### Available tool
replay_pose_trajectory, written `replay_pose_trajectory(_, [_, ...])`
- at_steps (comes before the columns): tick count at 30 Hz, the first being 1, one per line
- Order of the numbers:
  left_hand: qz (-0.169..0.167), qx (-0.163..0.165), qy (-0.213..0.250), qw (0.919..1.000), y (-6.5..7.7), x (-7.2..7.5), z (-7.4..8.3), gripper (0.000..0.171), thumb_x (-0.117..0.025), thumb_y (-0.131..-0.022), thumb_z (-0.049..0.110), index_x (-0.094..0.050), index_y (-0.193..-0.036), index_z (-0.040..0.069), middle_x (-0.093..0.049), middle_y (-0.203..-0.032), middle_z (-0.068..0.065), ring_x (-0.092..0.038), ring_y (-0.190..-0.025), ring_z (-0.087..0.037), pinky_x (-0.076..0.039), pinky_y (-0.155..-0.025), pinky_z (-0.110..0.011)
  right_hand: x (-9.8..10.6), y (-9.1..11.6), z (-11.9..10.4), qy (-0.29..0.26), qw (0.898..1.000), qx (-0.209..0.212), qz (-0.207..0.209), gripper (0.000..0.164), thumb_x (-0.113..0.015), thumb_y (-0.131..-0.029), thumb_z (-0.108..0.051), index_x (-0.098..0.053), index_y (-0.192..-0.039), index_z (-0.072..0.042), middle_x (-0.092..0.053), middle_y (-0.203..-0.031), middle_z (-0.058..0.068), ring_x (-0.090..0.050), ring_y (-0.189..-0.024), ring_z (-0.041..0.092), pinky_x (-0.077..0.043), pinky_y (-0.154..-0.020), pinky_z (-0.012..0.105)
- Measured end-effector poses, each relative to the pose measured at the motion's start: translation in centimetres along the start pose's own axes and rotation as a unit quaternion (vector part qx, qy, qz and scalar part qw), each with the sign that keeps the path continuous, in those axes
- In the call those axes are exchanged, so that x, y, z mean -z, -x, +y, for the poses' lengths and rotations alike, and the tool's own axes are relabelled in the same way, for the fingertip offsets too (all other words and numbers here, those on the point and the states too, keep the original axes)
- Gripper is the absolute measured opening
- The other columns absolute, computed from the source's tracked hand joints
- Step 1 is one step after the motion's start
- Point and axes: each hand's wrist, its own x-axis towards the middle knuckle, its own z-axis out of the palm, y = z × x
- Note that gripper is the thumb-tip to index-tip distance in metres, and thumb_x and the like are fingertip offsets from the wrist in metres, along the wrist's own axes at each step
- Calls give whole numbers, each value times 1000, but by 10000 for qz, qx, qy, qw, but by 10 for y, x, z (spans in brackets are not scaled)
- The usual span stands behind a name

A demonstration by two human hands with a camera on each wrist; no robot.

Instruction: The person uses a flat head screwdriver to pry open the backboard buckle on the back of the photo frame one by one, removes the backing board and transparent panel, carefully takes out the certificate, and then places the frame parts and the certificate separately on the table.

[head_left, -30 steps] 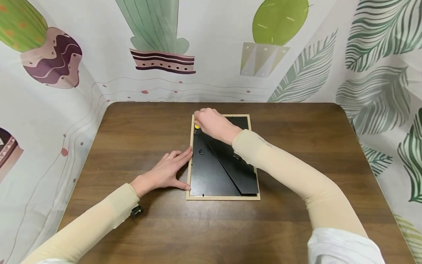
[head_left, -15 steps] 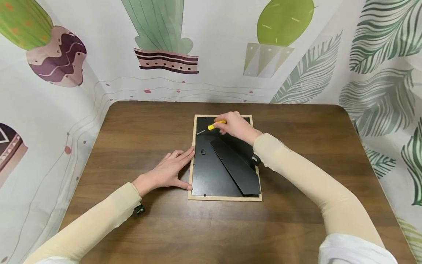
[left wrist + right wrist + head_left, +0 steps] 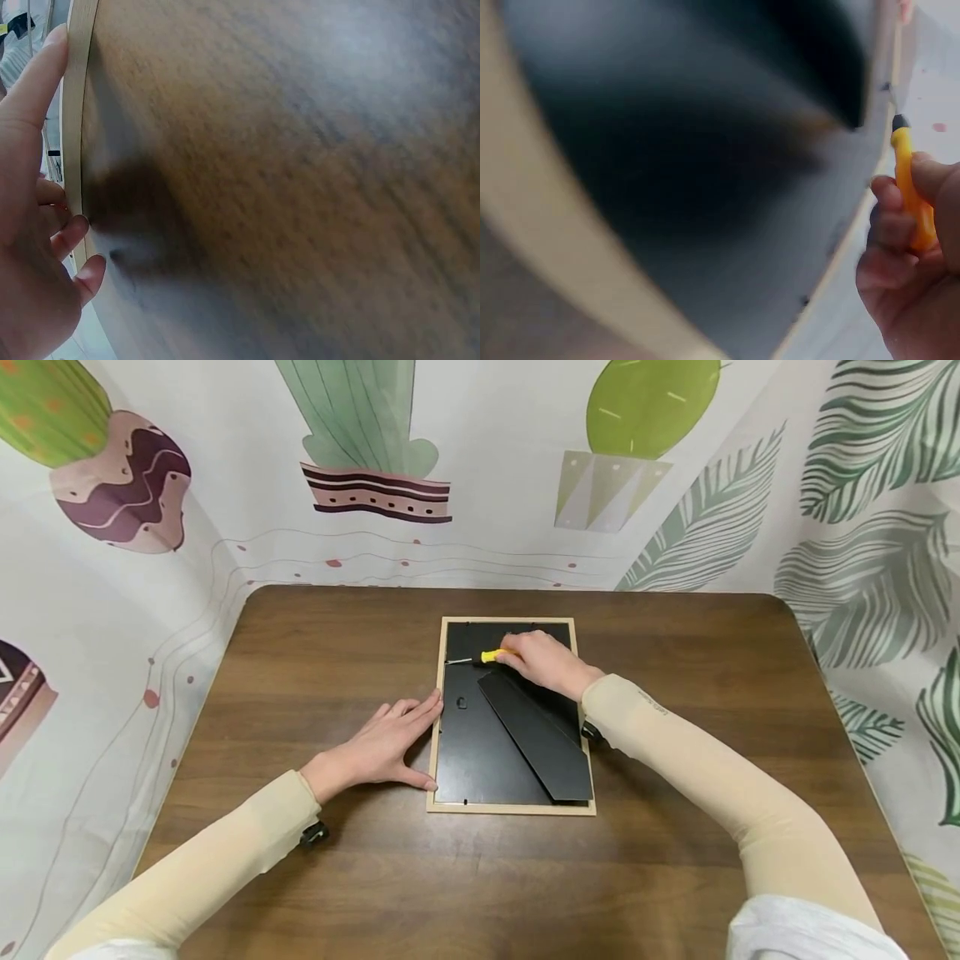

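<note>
A picture frame with a light wood border and a black backing lies face down on the table. My right hand grips a yellow-handled screwdriver over the upper part of the backing, its shaft pointing left and its tip at the inner left edge of the border. In the right wrist view, fingers and thumb wrap the yellow handle. My left hand rests against the frame's left side with fingers extended, thumb near the lower left corner. The black easel stand lies diagonally on the backing.
The brown wooden table extends around the frame on all sides. Small black tabs and a hanging loop sit on the backing. A cloth with cactus and leaf prints hangs behind the table.
My right hand has moved right and slightly down from the frame's upper left corner, and the screwdriver has tipped from steep to nearly flat. My left hand stays at the frame's side.
</note>
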Motion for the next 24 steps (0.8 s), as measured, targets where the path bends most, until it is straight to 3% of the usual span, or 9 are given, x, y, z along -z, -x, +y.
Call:
replay_pose_trajectory(7, [-20, -34, 39, 10000, 0, -1, -1, 126, -80, -74, 73, -26, -164, 2, -18, -173, -11, -36, -145, -32, -38, -106, -53, 11, -7, -30, 873, 9957, 183, 255, 26, -57, -109, -25, -66, -98, -3, -62, -80, 7, -57, -66, 21, -52, -65, 39])
replay_pose_trajectory(15, [-83, -19, -1, 10000, -1, -3, -4, 125, -78, -76, 74, -25, -165, 3, -16, -174, -10, -35, -146, -32, -37, -107, -53, 14, -13, -47, 928, 9944, 326, 386, 24, -58, -108, -23, -65, -95, -4, -61, -78, 6, -58, -65, 19, -52, -64, 35])
replay_pose_trajectory(24, [-38, -12, -1, 10000, -1, -4, -3, 125, -77, -76, 75, -26, -165, 3, -16, -174, -10, -35, -146, -31, -38, -105, -53, 26, -40, -84, 1610, 9846, 684, 26, 21, -57, -108, -19, -67, -107, 0, -70, -92, 10, -69, -75, 22, -57, -69, 35])
